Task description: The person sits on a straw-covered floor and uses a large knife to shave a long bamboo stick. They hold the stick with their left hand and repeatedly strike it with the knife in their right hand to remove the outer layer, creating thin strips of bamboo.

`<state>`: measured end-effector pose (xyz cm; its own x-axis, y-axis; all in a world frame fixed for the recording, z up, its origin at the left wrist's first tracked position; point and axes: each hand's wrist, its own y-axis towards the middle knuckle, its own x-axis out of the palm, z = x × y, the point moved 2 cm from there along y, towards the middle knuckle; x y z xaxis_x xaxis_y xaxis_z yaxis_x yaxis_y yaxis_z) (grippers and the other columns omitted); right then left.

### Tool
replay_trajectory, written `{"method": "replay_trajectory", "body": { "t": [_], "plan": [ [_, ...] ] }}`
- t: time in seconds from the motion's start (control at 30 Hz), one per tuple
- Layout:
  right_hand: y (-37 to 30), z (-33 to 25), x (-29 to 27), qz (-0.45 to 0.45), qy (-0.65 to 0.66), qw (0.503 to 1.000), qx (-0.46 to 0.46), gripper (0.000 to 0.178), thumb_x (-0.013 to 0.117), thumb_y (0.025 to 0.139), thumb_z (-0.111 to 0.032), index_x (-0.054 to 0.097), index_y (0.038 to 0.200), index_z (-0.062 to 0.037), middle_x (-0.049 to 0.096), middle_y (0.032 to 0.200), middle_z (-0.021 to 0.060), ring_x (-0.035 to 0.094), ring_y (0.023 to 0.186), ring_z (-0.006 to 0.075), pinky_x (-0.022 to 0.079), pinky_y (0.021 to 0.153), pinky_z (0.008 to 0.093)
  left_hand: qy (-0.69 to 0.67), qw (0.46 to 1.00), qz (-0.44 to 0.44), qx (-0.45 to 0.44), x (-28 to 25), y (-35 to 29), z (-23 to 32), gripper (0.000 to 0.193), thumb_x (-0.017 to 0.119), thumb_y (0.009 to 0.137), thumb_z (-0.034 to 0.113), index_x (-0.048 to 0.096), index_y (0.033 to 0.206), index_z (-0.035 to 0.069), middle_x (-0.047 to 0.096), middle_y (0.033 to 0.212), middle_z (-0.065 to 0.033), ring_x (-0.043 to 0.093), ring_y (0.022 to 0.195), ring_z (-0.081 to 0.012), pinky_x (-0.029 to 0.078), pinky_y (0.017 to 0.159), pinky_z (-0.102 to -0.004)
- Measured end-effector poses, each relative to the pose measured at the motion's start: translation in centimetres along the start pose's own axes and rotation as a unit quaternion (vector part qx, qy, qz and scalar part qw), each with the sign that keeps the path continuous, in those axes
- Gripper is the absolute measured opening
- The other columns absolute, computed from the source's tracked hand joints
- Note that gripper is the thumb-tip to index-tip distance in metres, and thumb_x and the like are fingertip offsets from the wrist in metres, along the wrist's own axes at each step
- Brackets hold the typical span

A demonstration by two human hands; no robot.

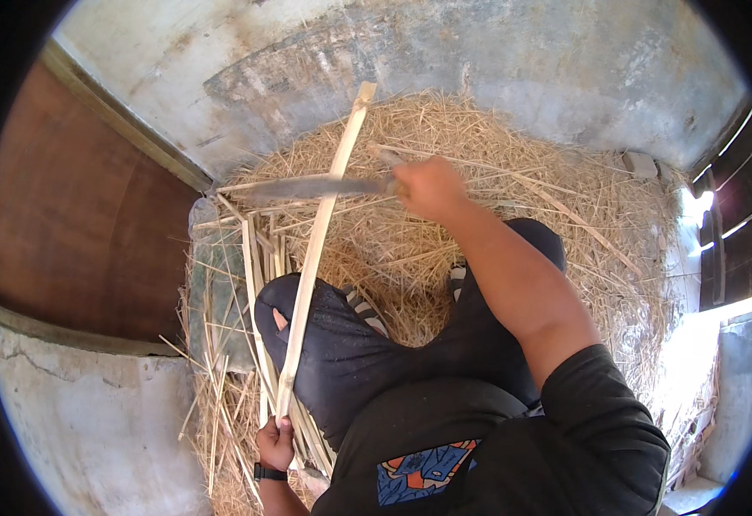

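Observation:
My left hand [276, 442] is closed on the near end of a long, pale bamboo strip [314, 249]. The strip slants up and away past my left knee, its far end close to the wall. In my right hand [432, 187] is the handle of a machete, gripped in a fist. The machete's blade [298, 188] points left and crosses the strip in its upper half, smeared by motion. Whether blade and strip touch I cannot tell. More split bamboo strips [255, 284] lie in a bundle left of my left leg.
Dry straw-like shavings [445, 125] cover the floor around my feet. A stained wall [514, 69] stands ahead, with a brown door panel [66, 215] at the left. A brick-like block [640, 165] sits at the far right, near slatted boards [737, 215] letting in bright light.

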<state>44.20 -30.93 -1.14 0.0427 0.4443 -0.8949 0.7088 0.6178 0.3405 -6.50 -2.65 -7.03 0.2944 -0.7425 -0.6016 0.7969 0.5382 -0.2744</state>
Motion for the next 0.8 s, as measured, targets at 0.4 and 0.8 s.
{"method": "replay_trajectory", "body": {
  "t": [0.4, 0.8],
  "plan": [
    [0.3, 6.5, -0.7, 0.011, 0.155, 0.874, 0.46, 0.032, 0.064, 0.09, -0.025, 0.067, 0.118, -0.0097, 0.072, 0.106, 0.0156, 0.07, 0.099, 0.0308, 0.056, 0.089, 0.0437, -0.016, 0.999, 0.02, -0.022, -1.8, -2.7, -2.1, 0.049, 0.062, 0.1, 0.047, 0.067, 0.093, -0.002, 0.059, 0.07, 0.0026, 0.049, 0.065, -0.0073, 0.041, 0.059, -0.0268],
    [0.4, 2.2, -1.4, 0.078, 0.104, 0.989, 0.068, 0.024, 0.073, 0.079, -0.022, 0.068, 0.1, -0.013, 0.07, 0.077, 0.0105, 0.067, 0.068, 0.0307, 0.053, 0.064, 0.0437, 0.086, 0.992, 0.08, 0.049, 0.0, -2.9, -0.8, 0.051, 0.058, 0.101, 0.046, 0.063, 0.084, -0.002, 0.056, 0.057, -0.0084, 0.055, 0.053, -0.0183, 0.044, 0.054, -0.0364]
  ]
}}
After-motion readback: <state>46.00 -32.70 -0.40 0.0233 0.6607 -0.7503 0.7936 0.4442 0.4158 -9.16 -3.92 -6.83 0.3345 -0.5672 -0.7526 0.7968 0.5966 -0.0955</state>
